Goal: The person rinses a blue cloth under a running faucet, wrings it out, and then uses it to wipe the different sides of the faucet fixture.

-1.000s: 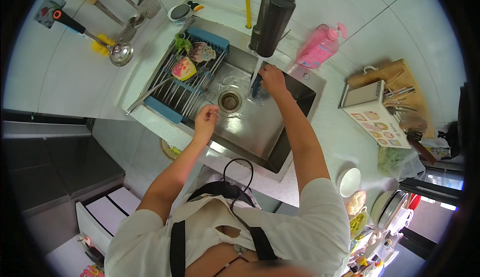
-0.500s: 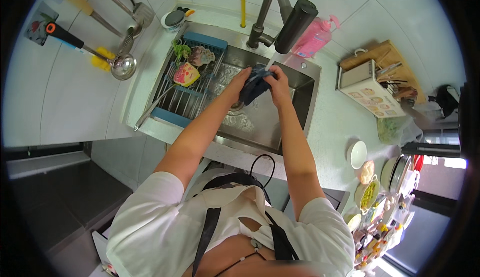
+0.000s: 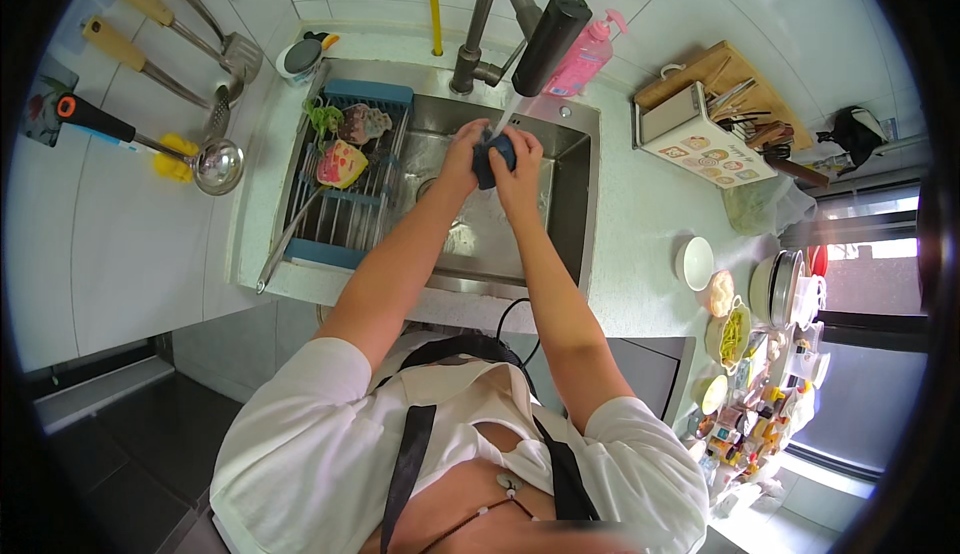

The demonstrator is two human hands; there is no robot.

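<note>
Over the metal sink (image 3: 575,219), both my hands squeeze a bunched dark blue cloth (image 3: 492,166) under the faucet (image 3: 552,42). Water runs from the spout down onto the cloth and fingers. My left hand (image 3: 463,157) is closed round its left side. From the right, my right hand (image 3: 517,166) wraps it, with the thumb pressed over the front. The cloth's far side is hidden by my fingers.
A blue-ended drying rack (image 3: 368,92) spans the sink's left part, holding a pink and yellow sponge (image 3: 341,165) and some greens (image 3: 322,117). Behind stands a pink soap bottle (image 3: 582,59). A knife holder (image 3: 690,134) and white bowl (image 3: 694,264) occupy the right counter. Ladles (image 3: 217,166) hang left.
The cloth was hanging spread between my hands; now it is bunched into a compact wad. My hands have come closer together around it. The whole view has shifted slightly.
</note>
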